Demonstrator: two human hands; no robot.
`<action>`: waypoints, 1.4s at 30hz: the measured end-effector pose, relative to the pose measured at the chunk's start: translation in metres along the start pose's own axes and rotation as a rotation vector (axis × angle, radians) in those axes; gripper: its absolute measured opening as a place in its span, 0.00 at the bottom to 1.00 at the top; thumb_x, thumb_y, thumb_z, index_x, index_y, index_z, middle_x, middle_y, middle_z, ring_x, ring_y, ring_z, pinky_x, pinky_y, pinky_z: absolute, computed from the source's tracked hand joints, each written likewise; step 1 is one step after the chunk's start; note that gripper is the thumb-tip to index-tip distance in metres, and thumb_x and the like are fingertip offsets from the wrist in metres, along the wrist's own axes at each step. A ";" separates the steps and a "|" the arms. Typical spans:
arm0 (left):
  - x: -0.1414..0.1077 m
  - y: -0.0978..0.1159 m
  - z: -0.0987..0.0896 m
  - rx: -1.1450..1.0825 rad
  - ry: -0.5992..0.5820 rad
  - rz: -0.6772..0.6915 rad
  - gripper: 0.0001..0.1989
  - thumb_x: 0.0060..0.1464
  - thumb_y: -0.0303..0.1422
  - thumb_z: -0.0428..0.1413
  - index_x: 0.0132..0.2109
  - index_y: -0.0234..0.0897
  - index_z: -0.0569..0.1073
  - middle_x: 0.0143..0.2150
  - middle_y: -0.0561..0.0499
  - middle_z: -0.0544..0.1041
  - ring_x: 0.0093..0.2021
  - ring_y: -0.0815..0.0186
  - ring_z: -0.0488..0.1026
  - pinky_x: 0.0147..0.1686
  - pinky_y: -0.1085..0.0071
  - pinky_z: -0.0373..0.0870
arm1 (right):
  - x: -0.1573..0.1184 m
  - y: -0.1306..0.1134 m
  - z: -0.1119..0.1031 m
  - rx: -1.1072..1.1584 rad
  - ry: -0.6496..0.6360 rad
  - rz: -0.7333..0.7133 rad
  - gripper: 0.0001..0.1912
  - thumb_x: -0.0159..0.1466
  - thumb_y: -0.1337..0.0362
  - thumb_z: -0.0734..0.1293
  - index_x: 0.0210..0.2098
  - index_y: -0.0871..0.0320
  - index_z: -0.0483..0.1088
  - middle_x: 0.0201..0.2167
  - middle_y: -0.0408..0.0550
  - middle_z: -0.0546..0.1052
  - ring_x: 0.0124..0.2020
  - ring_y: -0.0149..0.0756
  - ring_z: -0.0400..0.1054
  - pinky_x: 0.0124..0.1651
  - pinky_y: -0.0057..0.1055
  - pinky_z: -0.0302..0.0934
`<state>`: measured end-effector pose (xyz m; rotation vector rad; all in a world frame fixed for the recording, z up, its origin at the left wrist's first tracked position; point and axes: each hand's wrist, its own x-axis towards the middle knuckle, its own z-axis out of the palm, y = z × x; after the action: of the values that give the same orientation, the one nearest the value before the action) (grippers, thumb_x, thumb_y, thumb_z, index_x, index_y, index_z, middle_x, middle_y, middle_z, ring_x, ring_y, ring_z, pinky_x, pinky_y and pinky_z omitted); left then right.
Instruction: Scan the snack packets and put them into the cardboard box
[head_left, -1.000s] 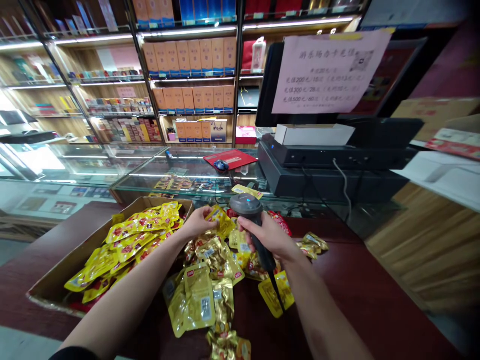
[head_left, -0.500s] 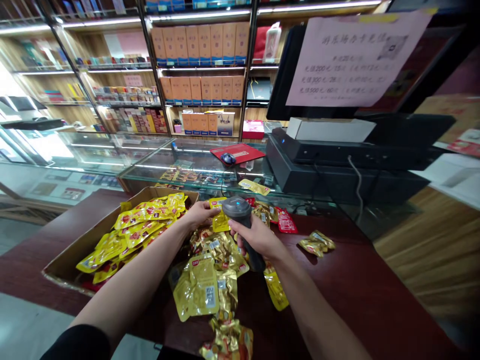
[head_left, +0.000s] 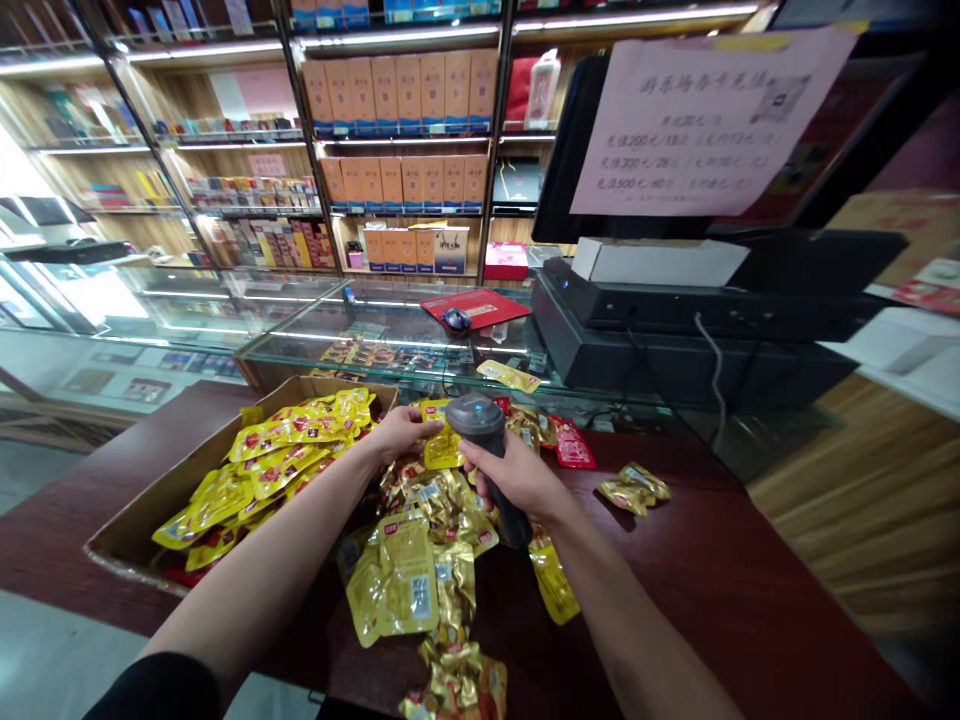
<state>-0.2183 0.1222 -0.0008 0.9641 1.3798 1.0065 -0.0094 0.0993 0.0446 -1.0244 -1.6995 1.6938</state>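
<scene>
My right hand (head_left: 514, 472) is wrapped round the handle of a dark barcode scanner (head_left: 477, 414), whose head points away from me. Just left of it, my left hand (head_left: 401, 434) pinches a yellow packet (head_left: 442, 440); the scanner head overlaps the packet's right side. Below both hands, gold and yellow packets (head_left: 439, 505) lie in a loose pile on the dark red counter (head_left: 675, 590). An open cardboard box (head_left: 124, 562) full of yellow packets (head_left: 281, 440) stands at the left, partly behind my left forearm.
A gold packet (head_left: 634, 488) and a red packet (head_left: 572, 442) lie to the right. Behind the counter is a glass case (head_left: 300, 345) with a red mat (head_left: 491, 308) and a mouse. A dark monitor and register (head_left: 600, 340) stand at the back right. Shelves of boxes line the wall.
Both hands keep nearly the same place. The yellow packet in my left hand has shifted very slightly.
</scene>
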 end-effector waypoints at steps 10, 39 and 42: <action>0.001 -0.001 -0.002 -0.030 -0.001 0.003 0.21 0.32 0.40 0.71 0.35 0.32 0.78 0.32 0.49 0.79 0.31 0.67 0.75 0.29 0.74 0.72 | -0.004 -0.010 0.000 0.008 0.016 0.020 0.19 0.56 0.49 0.70 0.30 0.57 0.63 0.13 0.35 0.68 0.11 0.26 0.61 0.14 0.22 0.57; -0.128 0.079 -0.133 0.204 0.535 0.408 0.29 0.38 0.45 0.68 0.47 0.33 0.80 0.41 0.45 0.81 0.35 0.66 0.75 0.37 0.72 0.69 | -0.010 -0.014 -0.008 -0.012 0.027 -0.068 0.20 0.57 0.46 0.69 0.28 0.58 0.66 0.13 0.38 0.68 0.12 0.29 0.63 0.16 0.26 0.57; -0.101 0.075 -0.094 0.268 0.406 0.415 0.27 0.39 0.45 0.67 0.45 0.32 0.80 0.39 0.45 0.82 0.37 0.63 0.76 0.41 0.69 0.70 | -0.013 -0.018 -0.020 0.014 0.088 -0.095 0.20 0.58 0.47 0.69 0.29 0.58 0.67 0.13 0.37 0.68 0.12 0.28 0.62 0.16 0.25 0.56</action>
<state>-0.3074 0.0447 0.1026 1.3343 1.7210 1.4088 0.0120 0.1017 0.0660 -0.9812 -1.6518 1.5760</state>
